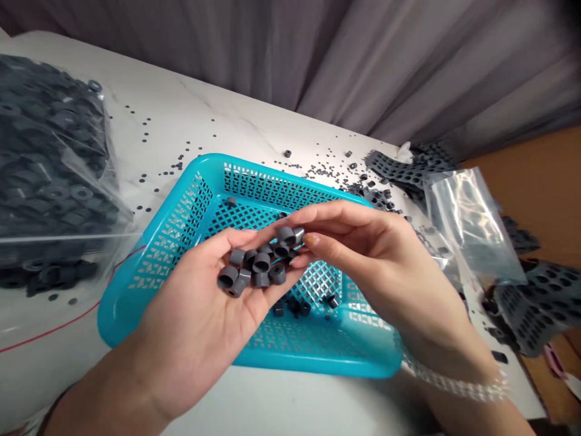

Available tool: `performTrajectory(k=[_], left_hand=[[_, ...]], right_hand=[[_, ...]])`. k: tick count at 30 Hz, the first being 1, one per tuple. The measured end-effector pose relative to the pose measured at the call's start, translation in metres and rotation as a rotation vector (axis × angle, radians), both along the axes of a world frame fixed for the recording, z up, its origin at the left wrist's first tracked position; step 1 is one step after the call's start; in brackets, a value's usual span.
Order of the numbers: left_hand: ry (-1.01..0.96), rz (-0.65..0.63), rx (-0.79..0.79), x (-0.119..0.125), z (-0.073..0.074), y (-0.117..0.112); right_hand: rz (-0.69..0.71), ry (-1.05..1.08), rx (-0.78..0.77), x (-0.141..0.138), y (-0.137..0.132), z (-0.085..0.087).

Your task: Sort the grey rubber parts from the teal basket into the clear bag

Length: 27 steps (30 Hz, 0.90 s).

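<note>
My left hand (204,309) is held palm up over a turquoise plastic basket (172,236), cupping several small grey rubber rings (256,266). My right hand (363,254) reaches in from the right, its fingertips pinching one grey ring (290,234) at the top of the pile. A few more rings (295,307) lie on the basket's floor beneath my hands.
A large clear bag full of grey rings (49,175) lies at the left on the white table (190,115). Perforated grey rubber sheets (403,169) and an empty clear bag (476,224) sit at the right. Small grey punch-outs (327,166) are scattered behind the basket.
</note>
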<state>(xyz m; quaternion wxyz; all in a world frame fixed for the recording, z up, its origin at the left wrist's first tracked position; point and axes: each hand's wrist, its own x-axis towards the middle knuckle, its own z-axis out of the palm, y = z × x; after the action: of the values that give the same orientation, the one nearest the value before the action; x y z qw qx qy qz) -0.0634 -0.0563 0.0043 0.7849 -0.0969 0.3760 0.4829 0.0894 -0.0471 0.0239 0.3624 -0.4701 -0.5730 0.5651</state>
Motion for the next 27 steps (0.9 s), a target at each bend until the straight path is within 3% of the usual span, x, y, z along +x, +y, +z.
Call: performTrajectory(k=[6, 19, 27], left_hand=[[-0.015, 0.009, -0.134, 0.002, 0.007, 0.004], [0.011, 0.005, -0.196, 0.004, 0.012, 0.003], [-0.052, -0.084, 0.012, 0.000, -0.007, -0.005]], right_hand=[[0.019, -0.025, 0.022, 0.005, 0.004, -0.003], [0.027, -0.112, 0.036, 0.013, 0.006, -0.003], [0.042, -0.186, 0.113, 0.005, 0.000, -0.008]])
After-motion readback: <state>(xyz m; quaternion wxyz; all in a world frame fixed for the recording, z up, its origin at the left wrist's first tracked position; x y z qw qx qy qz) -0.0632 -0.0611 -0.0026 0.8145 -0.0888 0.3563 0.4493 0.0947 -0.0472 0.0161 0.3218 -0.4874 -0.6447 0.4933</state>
